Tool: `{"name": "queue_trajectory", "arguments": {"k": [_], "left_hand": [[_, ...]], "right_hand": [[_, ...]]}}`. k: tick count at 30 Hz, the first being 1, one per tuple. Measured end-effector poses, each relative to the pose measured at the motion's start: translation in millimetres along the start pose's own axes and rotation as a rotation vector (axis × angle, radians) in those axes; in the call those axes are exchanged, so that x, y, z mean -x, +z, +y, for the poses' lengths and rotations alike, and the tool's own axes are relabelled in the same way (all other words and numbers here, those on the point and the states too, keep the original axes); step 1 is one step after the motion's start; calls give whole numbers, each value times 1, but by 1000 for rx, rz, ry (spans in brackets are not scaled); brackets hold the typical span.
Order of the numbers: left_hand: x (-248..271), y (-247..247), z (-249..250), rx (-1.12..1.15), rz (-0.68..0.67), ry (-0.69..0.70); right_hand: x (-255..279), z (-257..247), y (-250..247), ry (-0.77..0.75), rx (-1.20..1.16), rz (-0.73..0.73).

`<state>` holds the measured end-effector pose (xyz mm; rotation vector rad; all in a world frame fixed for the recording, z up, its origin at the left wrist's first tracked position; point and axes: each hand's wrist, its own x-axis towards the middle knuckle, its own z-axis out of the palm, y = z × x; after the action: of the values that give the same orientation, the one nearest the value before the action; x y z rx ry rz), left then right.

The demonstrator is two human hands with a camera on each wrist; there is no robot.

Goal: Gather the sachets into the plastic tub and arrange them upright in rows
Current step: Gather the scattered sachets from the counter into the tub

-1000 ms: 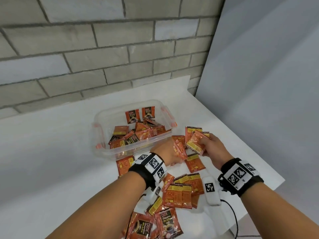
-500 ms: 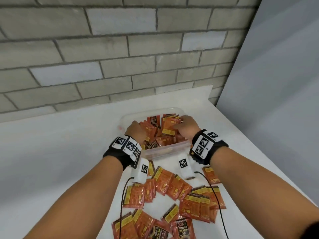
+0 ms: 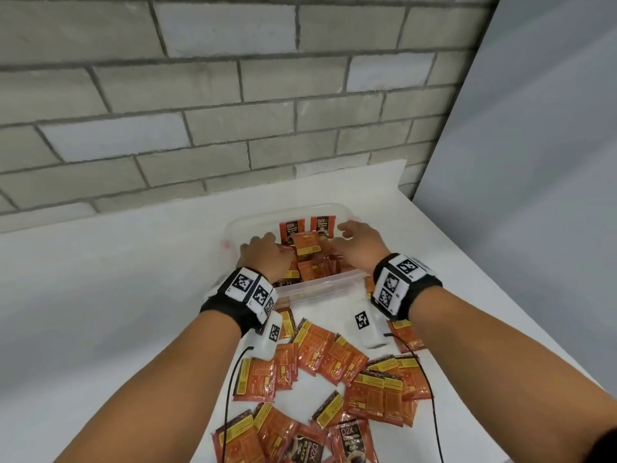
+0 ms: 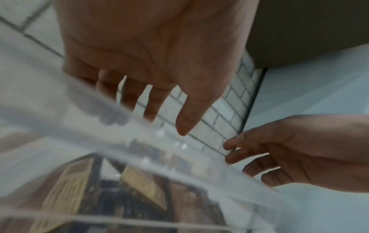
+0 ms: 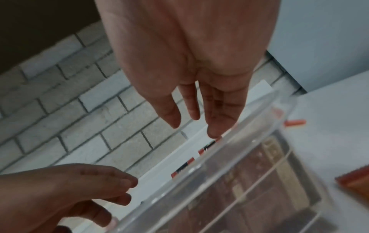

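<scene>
The clear plastic tub stands on the white table near the brick wall. Two sachets stand upright against its far wall, and several orange sachets lie jumbled inside. My left hand is over the tub's left part and my right hand over its right part. In the left wrist view my left hand shows straight fingers holding nothing above the tub rim. In the right wrist view my right hand is just as bare above the rim. Many loose sachets lie on the table in front of the tub.
A grey brick wall runs close behind the tub and a grey panel closes the right side. The table's right edge slants near my right arm. Black cables hang from both wrists over the loose sachets.
A second ago both hands held sachets in front of the tub. They carried them over the tub and let go; both hands now hold nothing.
</scene>
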<state>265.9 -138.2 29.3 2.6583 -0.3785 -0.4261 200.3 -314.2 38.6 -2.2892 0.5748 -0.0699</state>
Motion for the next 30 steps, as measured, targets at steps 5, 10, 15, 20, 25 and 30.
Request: {"name": "queue_trajectory", "arguments": {"k": [5, 10, 15, 20, 25, 30], "left_hand": [[44, 4, 11, 129, -101, 286], [68, 33, 18, 72, -370, 359], [65, 64, 6, -302, -330, 356], [63, 80, -5, -393, -373, 378], [62, 86, -6, -375, -353, 370], [60, 86, -2, -323, -307, 394]], "right_hand": [[14, 55, -47, 130, -154, 260], [18, 116, -61, 402, -53, 79], [25, 136, -38, 326, 207, -52], [29, 139, -21, 256, 360, -110], [36, 141, -22, 227, 457, -160], [41, 144, -27, 299, 464, -130]]}}
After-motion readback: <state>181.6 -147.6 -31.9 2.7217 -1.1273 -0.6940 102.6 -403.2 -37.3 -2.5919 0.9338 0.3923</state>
